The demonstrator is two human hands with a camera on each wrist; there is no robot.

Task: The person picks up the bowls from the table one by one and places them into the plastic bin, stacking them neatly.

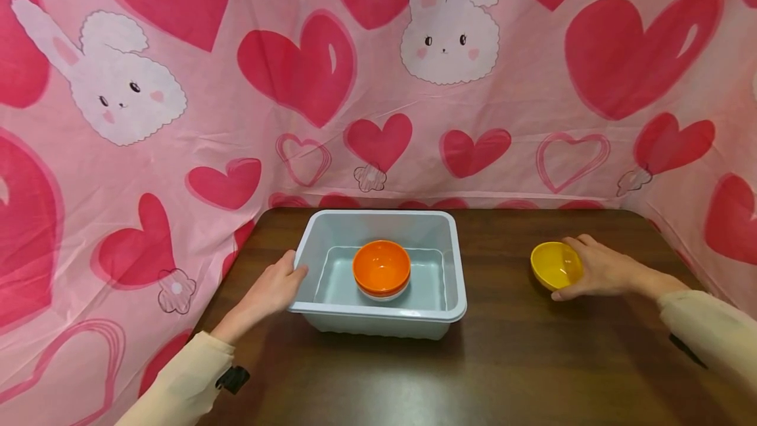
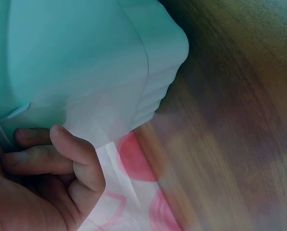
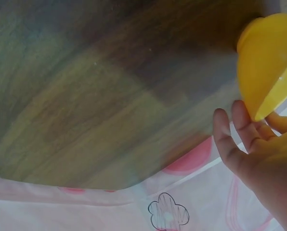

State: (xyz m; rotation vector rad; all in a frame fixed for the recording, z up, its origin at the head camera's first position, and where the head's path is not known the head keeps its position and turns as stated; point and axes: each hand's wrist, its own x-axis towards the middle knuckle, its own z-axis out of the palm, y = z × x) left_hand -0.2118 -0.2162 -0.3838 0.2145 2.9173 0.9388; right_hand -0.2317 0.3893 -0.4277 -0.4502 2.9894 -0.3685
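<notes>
My left hand [image 1: 273,288] holds the left rim of a pale grey plastic basin [image 1: 378,314], its fingers curled under the lip in the left wrist view. An orange bowl [image 1: 381,267] sits upright inside the basin, with a whitish edge showing beneath it. Over to the right, my right hand [image 1: 600,269] grips a yellow bowl [image 1: 550,265] by its right side, thumb at the near side and fingers at the far side. In the right wrist view some fingers [image 3: 223,130] stand off the yellow bowl's wall; the thumb's contact is hidden there.
Both things stand on a dark brown wooden table [image 1: 503,360]. A pink cloth [image 1: 367,97] printed with hearts and rabbits hangs behind the table and at its sides. Table surface lies between the basin and the yellow bowl.
</notes>
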